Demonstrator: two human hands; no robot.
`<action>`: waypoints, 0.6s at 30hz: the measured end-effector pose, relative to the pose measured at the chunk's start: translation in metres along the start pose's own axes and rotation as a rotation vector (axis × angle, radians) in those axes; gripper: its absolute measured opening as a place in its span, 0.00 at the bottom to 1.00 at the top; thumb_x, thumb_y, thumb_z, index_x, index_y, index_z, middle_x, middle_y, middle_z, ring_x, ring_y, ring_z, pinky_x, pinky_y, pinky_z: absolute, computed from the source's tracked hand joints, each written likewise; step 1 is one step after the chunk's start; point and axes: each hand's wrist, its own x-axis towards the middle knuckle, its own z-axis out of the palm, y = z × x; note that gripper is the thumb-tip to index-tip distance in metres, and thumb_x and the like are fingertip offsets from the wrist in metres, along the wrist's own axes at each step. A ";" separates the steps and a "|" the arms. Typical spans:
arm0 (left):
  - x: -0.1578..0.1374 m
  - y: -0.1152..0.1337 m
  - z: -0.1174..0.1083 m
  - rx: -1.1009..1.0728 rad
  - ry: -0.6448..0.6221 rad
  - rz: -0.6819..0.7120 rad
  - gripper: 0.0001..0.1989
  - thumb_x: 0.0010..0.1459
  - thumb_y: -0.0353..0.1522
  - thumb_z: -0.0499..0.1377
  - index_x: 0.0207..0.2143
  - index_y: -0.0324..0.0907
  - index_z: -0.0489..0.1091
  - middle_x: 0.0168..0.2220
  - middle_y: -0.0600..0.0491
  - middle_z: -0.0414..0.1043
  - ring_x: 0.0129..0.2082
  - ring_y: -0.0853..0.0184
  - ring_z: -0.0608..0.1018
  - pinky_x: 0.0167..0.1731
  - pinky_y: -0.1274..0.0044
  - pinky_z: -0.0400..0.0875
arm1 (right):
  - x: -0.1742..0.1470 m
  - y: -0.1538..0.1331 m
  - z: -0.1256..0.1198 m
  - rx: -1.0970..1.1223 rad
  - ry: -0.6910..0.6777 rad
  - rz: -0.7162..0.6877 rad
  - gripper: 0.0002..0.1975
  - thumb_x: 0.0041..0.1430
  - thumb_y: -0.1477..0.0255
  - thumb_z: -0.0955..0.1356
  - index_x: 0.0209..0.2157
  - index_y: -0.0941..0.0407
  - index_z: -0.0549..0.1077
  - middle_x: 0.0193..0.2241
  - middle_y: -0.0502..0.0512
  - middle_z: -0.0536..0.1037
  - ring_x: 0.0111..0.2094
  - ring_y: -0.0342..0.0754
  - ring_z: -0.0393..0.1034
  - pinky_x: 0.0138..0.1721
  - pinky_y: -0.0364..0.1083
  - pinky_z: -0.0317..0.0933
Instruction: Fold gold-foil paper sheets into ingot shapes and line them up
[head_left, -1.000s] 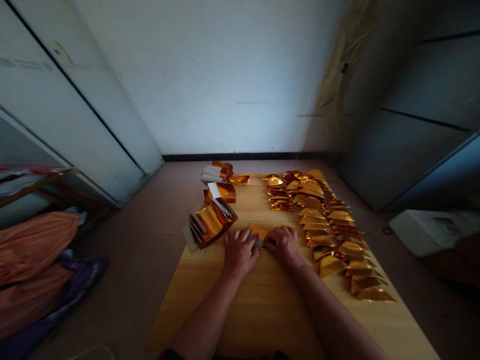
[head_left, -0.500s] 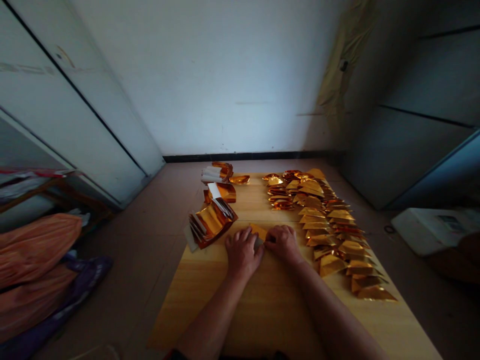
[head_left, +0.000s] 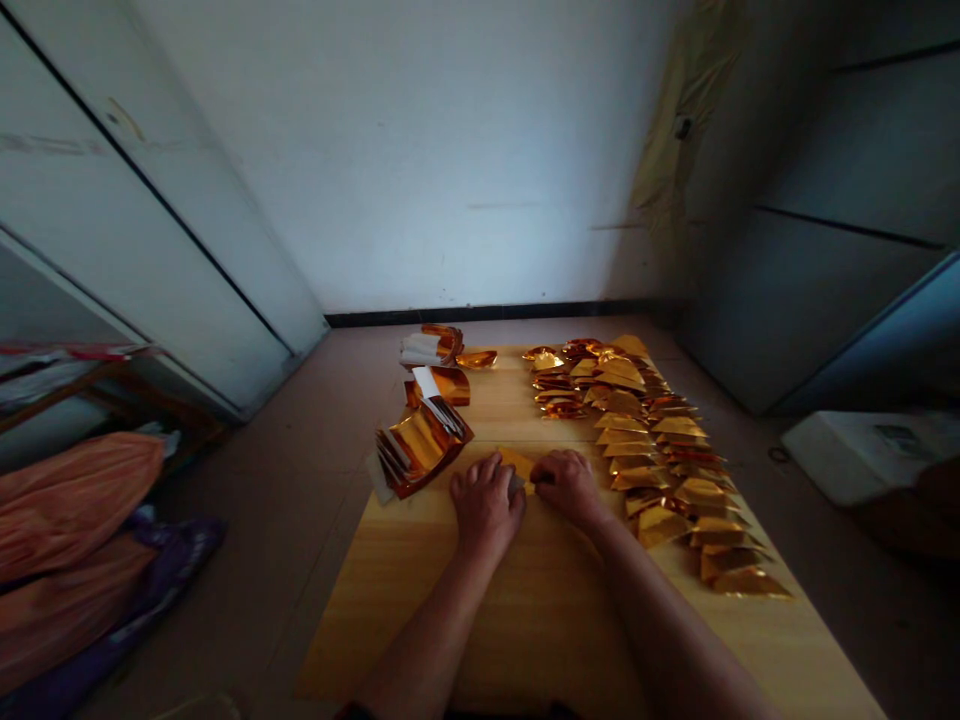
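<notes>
A sheet of gold foil paper [head_left: 516, 462], partly folded, lies on the wooden table between my hands, with a bit of its pale side showing. My left hand [head_left: 486, 497] rests palm down on its left part, fingers apart. At the right end of the sheet, my right hand [head_left: 568, 484] is closed, its fingertips pinching the paper's edge. Just beyond my left hand sits a curled stack of gold foil sheets [head_left: 420, 443]. To the right of my right hand stand rows of folded gold paper pieces [head_left: 628, 450].
More foil sheets [head_left: 448, 386] lie at the table's far left, near a single folded piece [head_left: 478, 358]. The wooden table [head_left: 540, 620] stands before a white wall [head_left: 450, 180]. A white box [head_left: 855, 455] is on the floor at right; orange cloth [head_left: 82, 500] hangs at left.
My hands stay nearly in place on the foil paper; a little more of the gold sheet shows between them. The view has shifted slightly.
</notes>
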 end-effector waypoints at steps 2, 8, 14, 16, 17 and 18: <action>0.000 0.000 0.001 0.002 0.005 0.001 0.14 0.55 0.37 0.58 0.45 0.50 0.70 0.56 0.52 0.66 0.52 0.56 0.67 0.51 0.59 0.56 | 0.000 0.002 -0.001 0.012 -0.005 0.003 0.11 0.45 0.81 0.65 0.27 0.53 0.76 0.29 0.49 0.78 0.36 0.46 0.68 0.44 0.45 0.52; 0.000 -0.002 0.002 -0.013 0.000 0.015 0.13 0.55 0.37 0.58 0.45 0.49 0.69 0.56 0.53 0.67 0.52 0.55 0.67 0.51 0.58 0.56 | -0.001 0.000 0.001 -0.021 0.003 -0.014 0.08 0.47 0.78 0.66 0.28 0.53 0.76 0.29 0.50 0.78 0.36 0.47 0.68 0.44 0.46 0.52; 0.007 -0.009 0.002 -0.039 -0.032 0.077 0.15 0.55 0.34 0.58 0.46 0.51 0.69 0.58 0.54 0.66 0.53 0.56 0.66 0.51 0.57 0.56 | -0.001 -0.001 0.001 -0.069 -0.011 0.005 0.11 0.49 0.81 0.65 0.29 0.53 0.77 0.30 0.50 0.77 0.37 0.47 0.67 0.45 0.46 0.52; 0.011 -0.013 0.003 -0.043 -0.045 0.103 0.16 0.55 0.33 0.58 0.47 0.52 0.69 0.58 0.54 0.65 0.53 0.56 0.66 0.51 0.56 0.56 | -0.002 -0.001 -0.001 -0.072 -0.034 -0.022 0.12 0.50 0.81 0.65 0.30 0.52 0.77 0.30 0.50 0.77 0.37 0.47 0.67 0.45 0.46 0.52; 0.013 -0.015 0.004 -0.043 -0.050 0.114 0.16 0.55 0.33 0.58 0.48 0.52 0.69 0.58 0.54 0.65 0.53 0.56 0.65 0.51 0.57 0.56 | -0.003 -0.001 -0.003 -0.080 -0.043 -0.041 0.12 0.51 0.80 0.65 0.31 0.52 0.78 0.30 0.50 0.76 0.37 0.46 0.67 0.45 0.46 0.53; 0.016 -0.017 0.004 -0.043 -0.052 0.124 0.17 0.55 0.32 0.57 0.48 0.53 0.69 0.58 0.54 0.65 0.53 0.56 0.65 0.51 0.57 0.56 | -0.004 -0.002 -0.005 -0.093 -0.048 -0.060 0.11 0.52 0.80 0.66 0.32 0.51 0.78 0.31 0.51 0.76 0.37 0.46 0.67 0.45 0.46 0.53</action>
